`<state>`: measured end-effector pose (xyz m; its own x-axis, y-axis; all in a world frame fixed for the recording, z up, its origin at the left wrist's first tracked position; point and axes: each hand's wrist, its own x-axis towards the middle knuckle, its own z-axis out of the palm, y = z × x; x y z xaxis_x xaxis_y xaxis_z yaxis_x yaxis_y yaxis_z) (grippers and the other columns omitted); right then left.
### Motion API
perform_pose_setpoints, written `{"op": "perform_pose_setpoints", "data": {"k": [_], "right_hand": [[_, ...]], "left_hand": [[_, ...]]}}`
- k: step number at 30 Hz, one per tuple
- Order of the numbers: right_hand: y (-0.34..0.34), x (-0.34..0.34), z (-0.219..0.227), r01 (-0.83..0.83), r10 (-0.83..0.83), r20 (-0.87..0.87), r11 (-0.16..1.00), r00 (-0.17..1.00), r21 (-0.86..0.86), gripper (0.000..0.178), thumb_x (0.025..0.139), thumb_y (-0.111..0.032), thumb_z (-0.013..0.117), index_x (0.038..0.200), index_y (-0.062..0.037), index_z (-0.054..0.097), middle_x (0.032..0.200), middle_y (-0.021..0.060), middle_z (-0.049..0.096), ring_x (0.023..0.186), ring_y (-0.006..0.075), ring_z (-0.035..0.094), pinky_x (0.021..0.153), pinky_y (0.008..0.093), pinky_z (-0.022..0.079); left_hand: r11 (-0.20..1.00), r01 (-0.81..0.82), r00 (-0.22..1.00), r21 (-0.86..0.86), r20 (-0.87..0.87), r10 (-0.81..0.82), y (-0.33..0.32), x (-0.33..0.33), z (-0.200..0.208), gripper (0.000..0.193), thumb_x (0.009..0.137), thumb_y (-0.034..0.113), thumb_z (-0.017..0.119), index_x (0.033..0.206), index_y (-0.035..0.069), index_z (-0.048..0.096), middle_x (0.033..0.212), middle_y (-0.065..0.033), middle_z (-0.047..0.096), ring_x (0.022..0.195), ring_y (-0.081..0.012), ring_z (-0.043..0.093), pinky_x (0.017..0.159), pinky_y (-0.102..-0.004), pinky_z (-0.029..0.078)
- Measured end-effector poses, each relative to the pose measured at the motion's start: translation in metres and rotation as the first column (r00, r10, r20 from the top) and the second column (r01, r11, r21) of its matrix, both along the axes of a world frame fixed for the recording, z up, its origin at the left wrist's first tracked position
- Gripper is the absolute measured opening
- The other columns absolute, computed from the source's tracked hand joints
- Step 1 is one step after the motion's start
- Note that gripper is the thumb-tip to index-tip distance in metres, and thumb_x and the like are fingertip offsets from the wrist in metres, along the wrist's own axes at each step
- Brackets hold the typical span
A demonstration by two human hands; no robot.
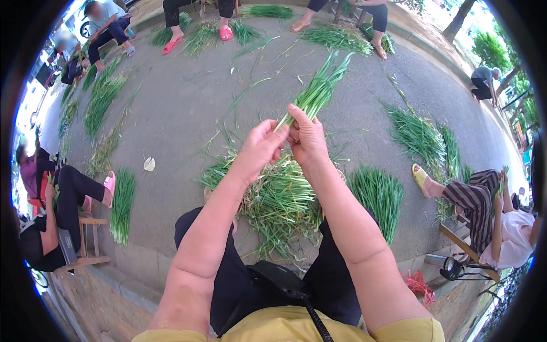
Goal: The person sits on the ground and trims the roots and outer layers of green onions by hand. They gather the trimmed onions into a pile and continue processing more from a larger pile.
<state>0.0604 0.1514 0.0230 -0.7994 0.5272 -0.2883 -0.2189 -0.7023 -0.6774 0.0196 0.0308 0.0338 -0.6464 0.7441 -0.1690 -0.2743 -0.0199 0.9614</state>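
Note:
A bunch of garlic chives [318, 91] is held up in front of me, its green leaves pointing away to the upper right. My right hand [307, 139] closes around the bunch, thumb lying along the stems. At the pale stem ends, my left hand [259, 149] has its fingers curled in, close against the right hand. What lies between the left fingertips is partly hidden. Beneath both hands, between my legs, spreads a loose, tangled heap of garlic chives [282, 199] mixed with yellowish scraps. A tidier pile of chives [376, 199] lies right of the heap.
Seated people surround the paved ground [188, 108]. A neat chive row [122, 205] lies at left, beside a person in a pink slipper [109, 181]. More chives [416, 134] lie at right near a yellow slipper [420, 180]. Red string [419, 286] and a metal flask [441, 263] are at lower right.

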Motion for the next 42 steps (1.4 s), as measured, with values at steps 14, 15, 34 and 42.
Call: {"op": "perform_pose_setpoints", "data": {"k": [14,15,34,42], "right_hand": [[0.004,0.006,0.003,-0.159,0.154,0.038,0.964,0.987,0.211,0.017,0.080,-0.019,0.073,0.084,-0.0118,0.059,0.069,-0.0032,0.057,0.051,0.0060,0.045,0.046,0.0223,0.033],[0.007,0.008,0.003,-0.214,0.213,0.031,0.950,0.977,0.227,0.017,0.081,-0.022,0.072,0.085,-0.0117,0.059,0.069,-0.0032,0.057,0.052,0.0061,0.046,0.047,0.0222,0.034],[0.004,0.018,0.007,-0.492,0.268,0.415,0.390,0.869,0.778,0.020,0.091,-0.025,0.059,0.089,-0.0058,0.053,0.064,0.0034,0.054,0.056,0.0143,0.052,0.051,0.0300,0.040],[0.016,0.021,-0.002,-0.394,-0.120,0.376,-0.231,0.919,0.890,0.026,0.087,-0.027,0.058,0.088,-0.0029,0.048,0.076,0.0201,0.061,0.077,0.0422,0.058,0.065,0.0512,0.044]], "left_hand": [[0.996,-0.048,0.996,0.082,-0.073,0.054,0.003,0.002,-0.008,0.013,0.090,0.012,0.060,0.088,0.000,0.056,0.075,-0.0036,0.062,0.068,-0.0062,0.054,0.059,-0.0213,0.042],[0.998,-0.037,0.993,0.041,-0.110,0.041,-0.001,-0.001,-0.003,0.015,0.089,0.014,0.062,0.089,0.000,0.056,0.075,-0.0026,0.061,0.067,-0.0055,0.053,0.059,-0.0208,0.042],[0.878,-0.436,0.851,0.197,-0.227,0.473,-0.014,-0.036,-0.005,0.006,0.082,0.004,0.064,0.084,0.003,0.059,0.067,0.0017,0.056,0.055,-0.0050,0.049,0.051,-0.0195,0.040],[0.855,-0.496,0.709,0.150,-0.498,0.499,-0.024,-0.049,-0.007,0.025,0.081,0.010,0.068,0.103,0.004,0.059,0.088,-0.0008,0.060,0.070,-0.0072,0.053,0.058,-0.0200,0.042]]}}
